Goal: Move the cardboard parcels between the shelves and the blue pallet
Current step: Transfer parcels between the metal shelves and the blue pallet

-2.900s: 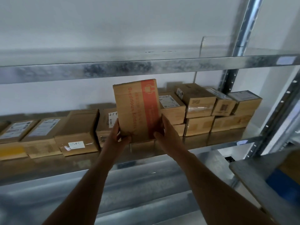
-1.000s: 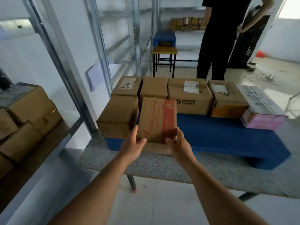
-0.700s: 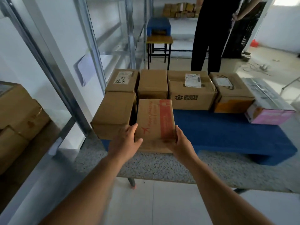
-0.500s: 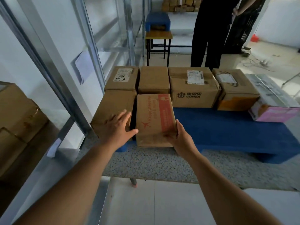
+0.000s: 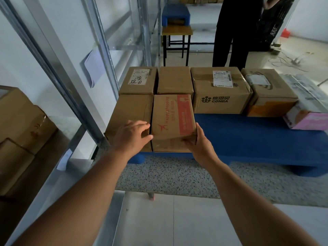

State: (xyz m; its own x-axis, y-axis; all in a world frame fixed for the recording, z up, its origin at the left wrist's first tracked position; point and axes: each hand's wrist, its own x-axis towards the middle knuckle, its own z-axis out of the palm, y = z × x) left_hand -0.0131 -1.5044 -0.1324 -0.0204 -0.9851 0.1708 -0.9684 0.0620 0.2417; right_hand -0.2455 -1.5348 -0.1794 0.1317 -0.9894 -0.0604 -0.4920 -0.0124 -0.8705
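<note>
A cardboard parcel with red print (image 5: 173,119) lies flat on the front left of the blue pallet (image 5: 248,139), pressed against a plain parcel (image 5: 131,110) on its left. My right hand (image 5: 200,144) grips the printed parcel's near right corner, fingers curled under the edge. My left hand (image 5: 132,135) rests on the plain parcel's near corner with loose fingers, its fingertips touching the printed parcel's left edge. Behind stand a labelled parcel (image 5: 140,80), a plain one (image 5: 174,79), a CONBA box (image 5: 220,93) and a taped parcel (image 5: 268,91).
The pallet sits on a speckled table (image 5: 177,174). A pink and white box (image 5: 307,103) lies at the pallet's right end. Metal shelf uprights (image 5: 58,71) and shelved parcels (image 5: 17,118) are on my left. A person in black (image 5: 234,29) stands behind, beside a stool (image 5: 177,32).
The printed parcel was carried from the shelf to the pallet and set down beside the plain parcel. My left hand let go of it and moved onto the plain parcel.
</note>
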